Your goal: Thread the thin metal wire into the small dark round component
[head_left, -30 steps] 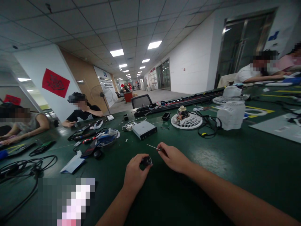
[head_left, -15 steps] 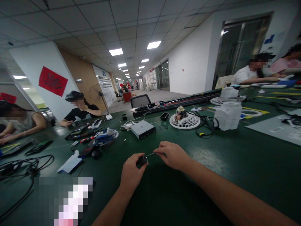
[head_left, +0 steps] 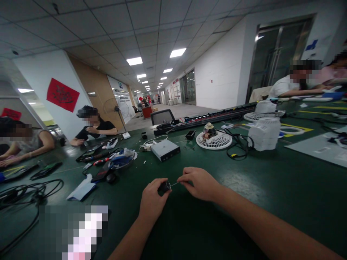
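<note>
Between the thumb and fingers of my left hand (head_left: pixel 154 198) is a small dark cylindrical part (head_left: pixel 164 186), its round end with a shiny rim facing right. My right hand (head_left: pixel 199 183) pinches a thin metal rod (head_left: pixel 175 183), whose far tip meets the rim or mouth of the cylinder; I cannot tell whether it goes inside. Both hands are held above the green tabletop (head_left: pixel 189 231). What kind of tool the rod is does not show.
Beyond my hands lie a silver optical drive (head_left: pixel 166 150), a white fan grille with a motor (head_left: pixel 213 139), a small black tray (head_left: pixel 190 134) and a white plastic housing (head_left: pixel 264 133). Tools and a blue cloth (head_left: pixel 121 157) are at left, near black cables (head_left: pixel 29 195). Other people sit around the table.
My right hand has dropped slightly and come a little nearer the cylinder with the rod. My left hand keeps its grip, almost unmoved. The view has shifted slightly.
</note>
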Demonstrator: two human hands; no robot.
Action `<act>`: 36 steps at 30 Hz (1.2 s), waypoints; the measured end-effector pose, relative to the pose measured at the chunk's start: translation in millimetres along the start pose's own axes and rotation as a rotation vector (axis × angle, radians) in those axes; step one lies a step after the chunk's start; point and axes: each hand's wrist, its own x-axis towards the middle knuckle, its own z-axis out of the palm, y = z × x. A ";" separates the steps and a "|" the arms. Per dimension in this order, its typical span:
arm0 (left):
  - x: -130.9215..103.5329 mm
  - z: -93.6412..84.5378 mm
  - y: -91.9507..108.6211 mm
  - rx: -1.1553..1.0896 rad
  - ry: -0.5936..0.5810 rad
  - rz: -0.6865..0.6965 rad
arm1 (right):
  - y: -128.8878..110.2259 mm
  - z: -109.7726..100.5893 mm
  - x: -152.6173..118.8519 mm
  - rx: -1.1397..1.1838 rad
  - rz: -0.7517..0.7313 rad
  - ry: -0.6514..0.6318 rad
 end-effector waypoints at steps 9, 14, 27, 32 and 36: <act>0.0 -0.3 1.5 0.020 -0.025 0.008 | -8.3 -2.4 0.9 -0.064 0.064 -0.045; 1.0 -0.5 0.2 0.039 -0.019 0.004 | -6.6 -2.2 0.6 -0.081 0.122 -0.101; -0.2 -0.8 1.8 0.049 -0.042 0.041 | -5.9 -1.6 1.0 -0.030 0.082 -0.151; -0.9 -1.9 2.3 0.037 -0.055 0.035 | -4.8 2.2 1.9 0.076 0.103 -0.136; -0.9 -1.9 5.6 0.041 -0.094 0.043 | -2.8 3.1 2.7 0.011 0.207 -0.149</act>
